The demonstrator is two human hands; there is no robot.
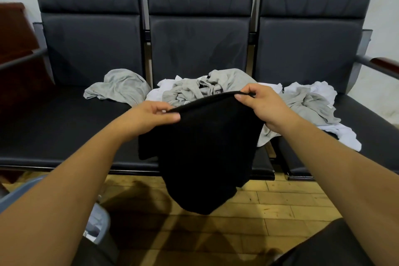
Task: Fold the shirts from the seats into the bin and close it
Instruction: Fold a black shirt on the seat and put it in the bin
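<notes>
A black shirt [203, 153] hangs in front of the middle seat, its top edge stretched between my hands. My left hand [151, 117] pinches the left end of that edge and my right hand [260, 103] pinches the right end. Behind it a heap of grey shirts [203, 88] and white shirts [323, 89] lies across the middle and right seats. One more grey shirt [119, 86] lies on the left seat. The grey bin [100, 225] stands at the lower left, partly hidden by my left forearm, with white cloth inside.
A row of three dark padded seats [64, 119] with metal armrests faces me. Wooden floor [280, 207] lies between me and the seats. A dark red wooden piece [15, 34] stands at the far left.
</notes>
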